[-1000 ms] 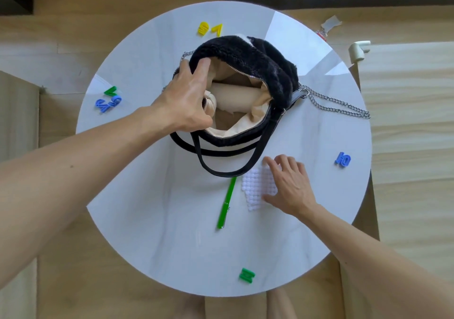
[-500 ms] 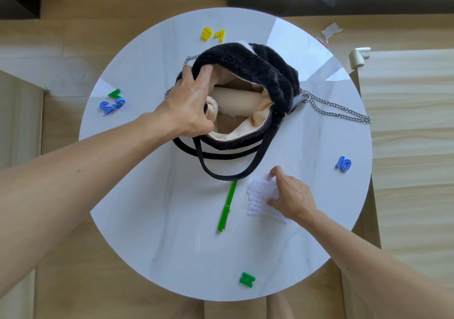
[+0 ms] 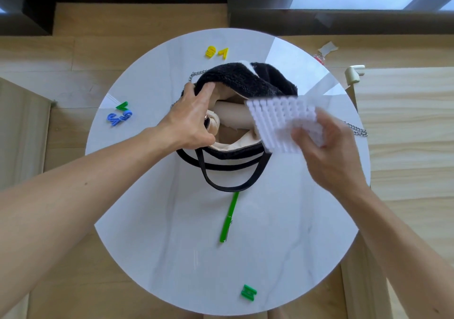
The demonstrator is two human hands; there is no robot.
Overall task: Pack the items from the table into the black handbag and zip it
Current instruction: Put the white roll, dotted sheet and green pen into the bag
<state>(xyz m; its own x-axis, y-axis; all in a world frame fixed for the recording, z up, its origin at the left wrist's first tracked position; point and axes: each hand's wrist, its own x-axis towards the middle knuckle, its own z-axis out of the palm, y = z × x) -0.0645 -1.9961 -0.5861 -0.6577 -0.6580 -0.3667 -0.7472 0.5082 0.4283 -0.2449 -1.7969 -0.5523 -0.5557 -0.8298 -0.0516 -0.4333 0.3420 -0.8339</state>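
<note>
The black fuzzy handbag (image 3: 248, 79) lies open on the round white table (image 3: 172, 257), its beige lining and a beige roll (image 3: 231, 114) showing inside. My left hand (image 3: 190, 119) grips the bag's left rim and holds the mouth open. My right hand (image 3: 326, 151) holds a white studded plate (image 3: 277, 119) in the air, tilted over the right side of the bag's opening. A green pen (image 3: 228, 218) lies on the table below the bag's black straps (image 3: 228, 178).
Small plastic letters and numbers lie around the table: yellow ones (image 3: 216, 52) at the back, green and blue ones (image 3: 120, 114) at left, a green one (image 3: 248, 292) at the front. A silver chain (image 3: 356, 129) trails to the right. Wooden floor surrounds the table.
My right hand has lifted the white studded plate off the table and carried it up over the bag's opening. My left hand still holds the bag's rim.
</note>
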